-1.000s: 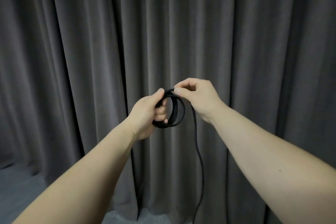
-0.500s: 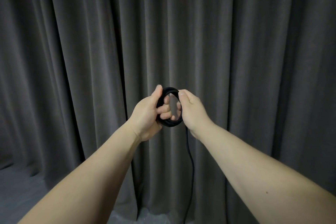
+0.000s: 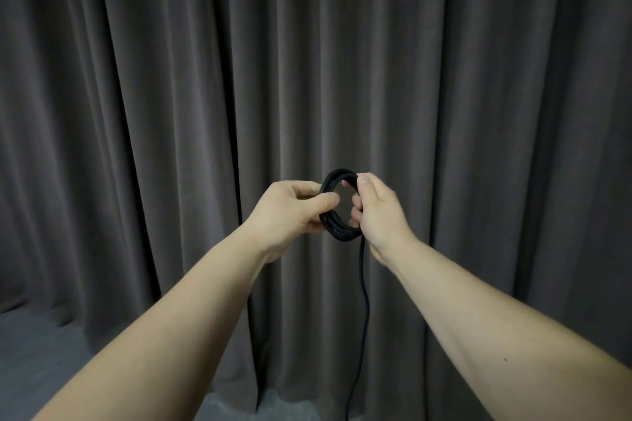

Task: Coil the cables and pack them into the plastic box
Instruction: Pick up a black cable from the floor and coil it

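Note:
A black cable, wound into a small ring of several loops [image 3: 337, 231], is held up in front of me at chest height. My left hand [image 3: 290, 212] grips the ring's left side, thumb across the loops. My right hand [image 3: 378, 214] grips the right side, thumb on the top of the ring and fingers curled through it. The loose end of the cable [image 3: 363, 311] hangs down from under my right hand and leaves the frame at the bottom. No plastic box is in view.
A dark grey pleated curtain [image 3: 205, 113] fills the background behind my hands. A strip of grey floor [image 3: 41, 352] shows at the lower left and bottom.
My right hand came down from the top of the ring to its right side and closed round the loops. The ring tilted, and the hanging end swung slightly.

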`<state>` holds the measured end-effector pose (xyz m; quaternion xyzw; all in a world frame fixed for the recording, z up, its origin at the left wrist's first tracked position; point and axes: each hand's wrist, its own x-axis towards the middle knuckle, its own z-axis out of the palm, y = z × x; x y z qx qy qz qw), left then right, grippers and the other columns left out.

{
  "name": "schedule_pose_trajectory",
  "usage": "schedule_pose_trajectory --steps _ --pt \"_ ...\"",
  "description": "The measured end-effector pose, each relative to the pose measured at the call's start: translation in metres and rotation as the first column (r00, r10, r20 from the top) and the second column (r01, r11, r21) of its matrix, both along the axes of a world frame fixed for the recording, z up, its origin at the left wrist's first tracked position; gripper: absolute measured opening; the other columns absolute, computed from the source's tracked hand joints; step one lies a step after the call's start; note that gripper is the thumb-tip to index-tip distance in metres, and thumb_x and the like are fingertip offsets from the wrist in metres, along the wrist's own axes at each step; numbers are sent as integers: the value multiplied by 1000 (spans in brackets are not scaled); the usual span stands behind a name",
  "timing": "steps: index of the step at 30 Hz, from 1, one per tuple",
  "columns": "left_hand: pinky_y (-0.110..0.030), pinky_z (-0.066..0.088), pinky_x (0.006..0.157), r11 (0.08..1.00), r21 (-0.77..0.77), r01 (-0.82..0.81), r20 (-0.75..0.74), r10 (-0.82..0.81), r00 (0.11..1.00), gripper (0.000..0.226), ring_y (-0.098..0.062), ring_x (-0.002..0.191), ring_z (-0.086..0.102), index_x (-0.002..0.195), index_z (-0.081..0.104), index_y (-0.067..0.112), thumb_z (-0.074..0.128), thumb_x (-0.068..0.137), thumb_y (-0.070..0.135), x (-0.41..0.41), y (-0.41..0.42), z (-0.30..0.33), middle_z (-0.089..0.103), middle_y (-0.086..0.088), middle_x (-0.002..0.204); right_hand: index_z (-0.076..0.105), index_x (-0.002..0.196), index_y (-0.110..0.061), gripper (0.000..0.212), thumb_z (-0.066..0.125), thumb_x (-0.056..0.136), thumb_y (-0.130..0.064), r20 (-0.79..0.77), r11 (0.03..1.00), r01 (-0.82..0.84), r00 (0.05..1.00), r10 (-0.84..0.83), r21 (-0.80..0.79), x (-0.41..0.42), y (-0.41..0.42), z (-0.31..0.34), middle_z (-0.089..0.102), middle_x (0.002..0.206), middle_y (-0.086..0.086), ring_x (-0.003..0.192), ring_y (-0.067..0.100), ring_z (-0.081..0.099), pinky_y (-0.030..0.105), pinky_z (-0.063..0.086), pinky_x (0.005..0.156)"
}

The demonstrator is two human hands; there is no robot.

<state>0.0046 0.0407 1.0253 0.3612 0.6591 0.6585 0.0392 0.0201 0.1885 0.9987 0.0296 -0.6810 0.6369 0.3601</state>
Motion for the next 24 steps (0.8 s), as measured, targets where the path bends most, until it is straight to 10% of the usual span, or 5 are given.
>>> schedule_pose_trajectory --steps 14,24 --pt "-25 55 63 901 433 -31 171 -49 984 25 -17 74 70 112 66 -3 60 88 -8 1 17 -9 71 -13 83 58 84 -30 31 33 88 -47 -63 988 129 990 -124 90 -2 -4 2 44 53 -14 59 14 41 38 38 60" --pt "-36 53 83 960 218 177 89 -200 976 15 -19 79 69 99 63 7 48 98 6 9 10 -11 71 -1 79 61 82 -17 33 36 103 -21 -89 986 -38 996 24 -164 3 -5 8 48 70 -1 66 11 42 28 40 63"
